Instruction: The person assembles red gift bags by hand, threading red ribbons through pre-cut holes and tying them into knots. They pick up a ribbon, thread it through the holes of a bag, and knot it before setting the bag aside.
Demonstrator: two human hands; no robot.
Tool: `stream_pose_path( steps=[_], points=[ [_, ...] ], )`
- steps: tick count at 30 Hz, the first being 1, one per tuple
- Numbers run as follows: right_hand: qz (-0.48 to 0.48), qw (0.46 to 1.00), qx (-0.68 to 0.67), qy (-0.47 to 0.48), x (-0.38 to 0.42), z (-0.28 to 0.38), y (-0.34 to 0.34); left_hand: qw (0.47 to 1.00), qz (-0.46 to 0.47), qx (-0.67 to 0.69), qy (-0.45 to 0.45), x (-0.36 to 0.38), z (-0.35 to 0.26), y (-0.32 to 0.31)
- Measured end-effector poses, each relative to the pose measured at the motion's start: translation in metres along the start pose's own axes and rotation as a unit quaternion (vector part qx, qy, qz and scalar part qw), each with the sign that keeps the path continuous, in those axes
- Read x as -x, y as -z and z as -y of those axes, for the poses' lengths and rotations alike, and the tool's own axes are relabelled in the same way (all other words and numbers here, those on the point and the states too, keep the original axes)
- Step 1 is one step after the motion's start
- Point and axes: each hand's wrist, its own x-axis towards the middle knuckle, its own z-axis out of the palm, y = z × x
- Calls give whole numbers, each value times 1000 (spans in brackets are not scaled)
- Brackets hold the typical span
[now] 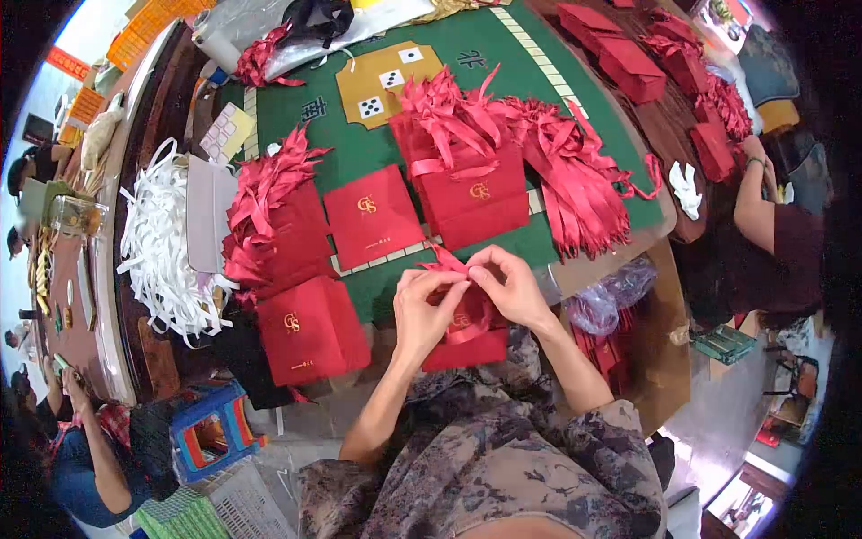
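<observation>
My left hand (426,305) and my right hand (505,286) meet at the table's front edge, fingers pinched on the red ribbon (449,260) of a small red bag (467,350). The bag hangs below my hands, above my lap, with a ribbon loop across its gold logo. Beyond my hands, a flat red bag (373,216) lies on the green mat. A stack of red bags with ribbon handles (476,202) stands to its right. More red bags (314,332) are piled at the left front.
Loose red ribbons (579,180) lie at the right, white ribbons (171,242) fill a box at the left. A purple plastic bag (602,301) sits by the right front edge. Co-workers (759,211) (99,440) are at both sides.
</observation>
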Motion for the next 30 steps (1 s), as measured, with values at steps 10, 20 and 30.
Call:
stream_pose_path(
  steps=[10, 20, 30],
  points=[
    [-99, 978, -183, -26, -10, -23, 23, 984, 112, 135, 22, 32, 9, 17],
    [-151, 983, -65, 83, -65, 1, 58, 977, 165, 136, 17, 37, -11, 12],
    [-286, 942, -162, 67, -39, 4, 78, 964, -56, 254, -59, -62, -61, 9]
  ],
)
